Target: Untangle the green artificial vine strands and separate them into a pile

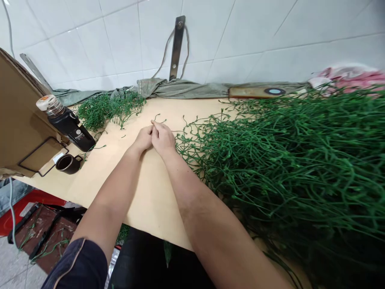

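1. The left hand (144, 138) and right hand (163, 137) were held together near the centre of the frame, fingers curled; whether anything was gripped by either could not be told.
2. A thin green sprig (156, 116) was seen just beyond them, over the tan tabletop (156, 196).
3. The right side was filled by a large heap of green stems (288, 160).
4. A smaller green pile (104, 109) was seen at upper left, near a black bottle (72, 128).
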Demonstrator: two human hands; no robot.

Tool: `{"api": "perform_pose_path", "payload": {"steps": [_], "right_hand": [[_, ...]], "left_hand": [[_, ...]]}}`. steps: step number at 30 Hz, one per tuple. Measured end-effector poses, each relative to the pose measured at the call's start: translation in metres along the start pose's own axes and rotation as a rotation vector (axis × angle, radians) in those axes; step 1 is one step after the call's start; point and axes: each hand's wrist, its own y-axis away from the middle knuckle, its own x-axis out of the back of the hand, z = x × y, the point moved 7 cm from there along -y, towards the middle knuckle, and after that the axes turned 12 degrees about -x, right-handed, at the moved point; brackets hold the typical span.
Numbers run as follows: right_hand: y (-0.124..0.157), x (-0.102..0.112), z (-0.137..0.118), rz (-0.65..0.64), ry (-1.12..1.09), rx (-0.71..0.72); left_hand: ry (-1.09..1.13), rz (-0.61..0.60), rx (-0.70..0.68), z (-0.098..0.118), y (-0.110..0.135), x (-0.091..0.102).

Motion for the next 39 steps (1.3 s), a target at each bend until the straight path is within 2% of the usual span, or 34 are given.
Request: {"api": "perform_pose_path", "payload": {"steps": [2, 5, 6, 8, 10, 12, 16, 19, 22, 24, 26, 28, 29, 31, 34, 37, 39], "right_hand": [[-0.002, -0.007, 0.006, -0.051, 0.036, -0.037], [-0.002, -0.017, 0.014, -0.092, 0.156, -0.069], [-0.001, -0.019, 0.015, -0.087, 0.181, -0.071], [0.001, -0.019, 0.015, -0.057, 0.203, -0.078], [0.003, -0.016, 0.014, -0.025, 0.198, -0.084], [0.004, -0.013, 0.010, -0.005, 0.178, -0.080], [0.007, -0.005, -0.004, 0.054, 0.088, -0.003], [0.009, -0.004, -0.013, 0.066, 0.021, 0.052], [0.009, -0.006, -0.015, 0.061, -0.029, 0.071], [0.008, -0.007, -0.013, 0.063, -0.054, 0.062], [0.006, -0.008, -0.010, 0.061, -0.073, 0.049], [0.005, -0.010, -0.008, 0.056, -0.087, 0.043], [0.004, -0.011, -0.007, 0.051, -0.092, 0.044], [0.004, -0.014, -0.007, 0.039, -0.098, 0.053], [0.004, -0.017, -0.008, 0.027, -0.101, 0.059], [0.004, -0.017, -0.008, 0.030, -0.099, 0.048], [0.004, -0.016, -0.008, 0.034, -0.100, 0.047]], "left_hand": [[-0.057, 0.208, 0.000, 0.000, 0.001, 0.031], [-0.367, 0.577, 0.074, -0.002, 0.016, 0.090], [-0.459, 0.653, 0.139, -0.005, 0.023, 0.104], [-0.554, 0.682, 0.263, -0.015, 0.029, 0.117], [-0.522, 0.608, 0.316, -0.028, 0.025, 0.115], [-0.436, 0.537, 0.311, -0.039, 0.019, 0.108], [-0.348, 0.487, 0.332, -0.054, 0.015, 0.102], [-0.338, 0.420, 0.287, -0.052, 0.014, 0.094], [-0.330, 0.358, 0.168, -0.038, 0.011, 0.082], [-0.403, 0.451, 0.130, -0.026, 0.013, 0.086], [-0.511, 0.672, 0.149, -0.016, 0.021, 0.102], [-0.559, 0.843, 0.201, -0.013, 0.030, 0.118], [-0.541, 0.865, 0.238, -0.018, 0.032, 0.124], [-0.420, 0.809, 0.313, -0.035, 0.029, 0.128], [-0.199, 0.658, 0.354, -0.059, 0.019, 0.120], [-0.147, 0.573, 0.307, -0.064, 0.011, 0.108], [-0.164, 0.571, 0.292, -0.062, 0.010, 0.105]]}}
